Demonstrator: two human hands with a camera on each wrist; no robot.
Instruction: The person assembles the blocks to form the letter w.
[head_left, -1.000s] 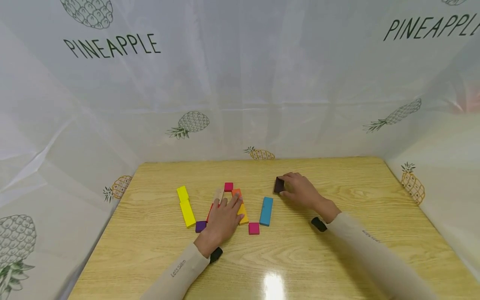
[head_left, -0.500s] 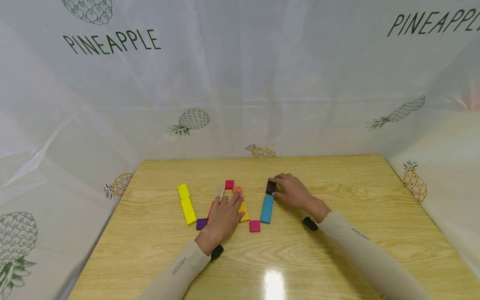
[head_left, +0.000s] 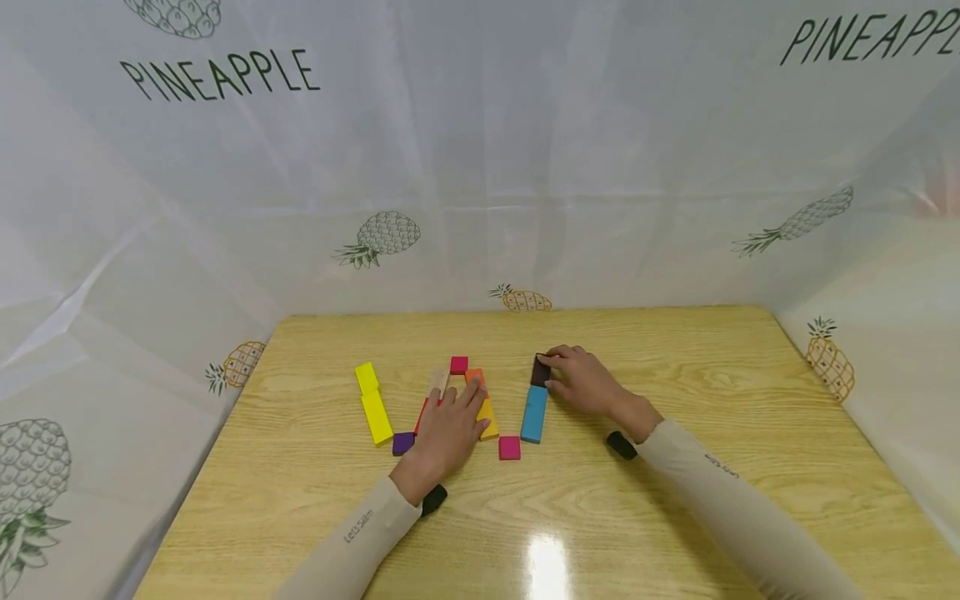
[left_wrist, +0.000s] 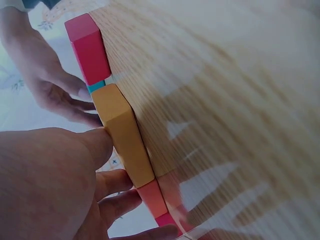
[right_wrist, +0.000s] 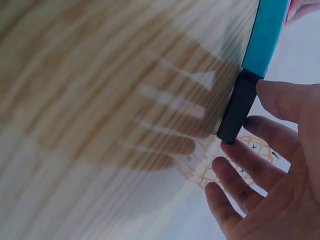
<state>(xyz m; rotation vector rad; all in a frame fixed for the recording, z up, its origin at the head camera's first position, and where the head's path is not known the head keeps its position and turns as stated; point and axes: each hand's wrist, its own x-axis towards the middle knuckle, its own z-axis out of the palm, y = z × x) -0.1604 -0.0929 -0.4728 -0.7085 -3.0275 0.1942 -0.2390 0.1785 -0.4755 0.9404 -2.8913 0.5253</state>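
Note:
My right hand (head_left: 588,382) pinches a black block (head_left: 539,372) between thumb and fingertips; it lies flat, end to end with a blue block (head_left: 533,417). In the right wrist view the black block (right_wrist: 237,107) meets the blue block (right_wrist: 265,37). My left hand (head_left: 446,427) rests with fingers spread over the middle blocks: a red block (head_left: 421,417) partly hidden, a plain wooden block (head_left: 437,382), an orange block (head_left: 473,376) and an amber block (head_left: 489,421). In the left wrist view the thumb touches the amber block (left_wrist: 127,142).
Beside the left hand are a purple block (head_left: 403,443) and two joined yellow blocks (head_left: 377,419). One pink block (head_left: 459,365) lies behind the hand, another pink block (head_left: 510,448) in front of the amber one. A pineapple-print sheet (head_left: 637,242) surrounds the wooden table (head_left: 675,517).
My right hand has moved the black block leftward until it lines up against the far end of the blue block. The left hand has stayed over the middle blocks.

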